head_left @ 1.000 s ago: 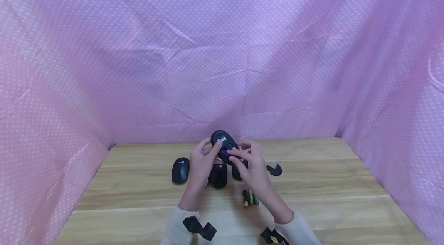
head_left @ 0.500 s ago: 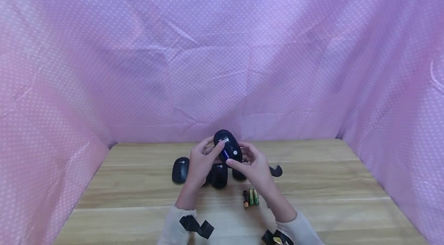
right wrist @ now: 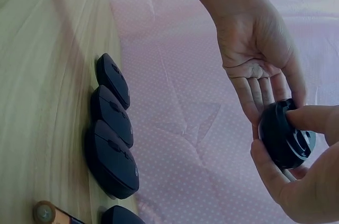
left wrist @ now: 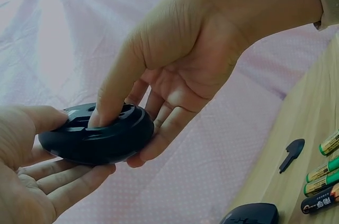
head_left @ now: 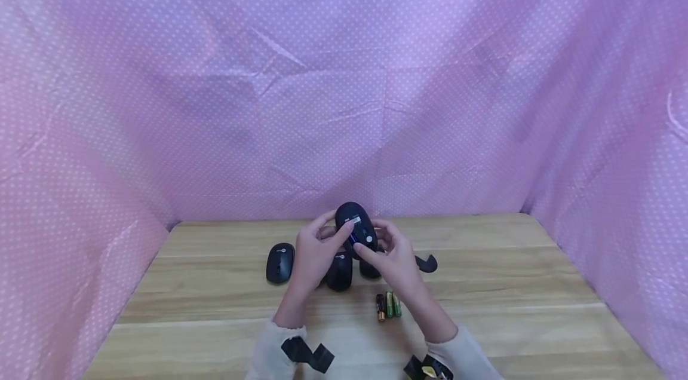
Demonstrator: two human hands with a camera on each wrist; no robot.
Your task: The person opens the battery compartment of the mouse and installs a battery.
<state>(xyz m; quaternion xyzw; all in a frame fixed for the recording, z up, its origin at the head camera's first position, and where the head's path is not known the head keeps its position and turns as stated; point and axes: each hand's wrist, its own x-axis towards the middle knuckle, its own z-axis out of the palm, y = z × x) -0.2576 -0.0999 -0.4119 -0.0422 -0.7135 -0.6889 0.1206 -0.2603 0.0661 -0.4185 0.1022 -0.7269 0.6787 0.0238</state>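
Both hands hold a black computer mouse point(head_left: 351, 211) above the table, its underside turned up toward the head camera. My left hand point(head_left: 314, 251) grips its left side, thumb on the underside near a white label, fingers beneath. From the right, my right hand point(head_left: 399, 261) holds the lower end, with its thumb pressing into the open battery slot. Something blue-purple, seemingly a battery point(head_left: 352, 238), shows in that slot, partly covered by the thumbs. In the left wrist view the mouse point(left wrist: 106, 147) sits between both hands' thumbs and fingers.
On the wooden table point(head_left: 204, 302) lie several more black mice point(head_left: 280, 263), one mostly hidden behind my left hand. Several loose batteries point(head_left: 389, 305) lie side by side nearer me. A black hook-shaped cover piece point(head_left: 428, 264) lies to the right. Pink dotted cloth point(head_left: 344, 99) surrounds the table.
My right index finger has left the slot and gone behind the mouse, leaving the thumb there. The mouse has shifted slightly right and turned more upright in both hands.
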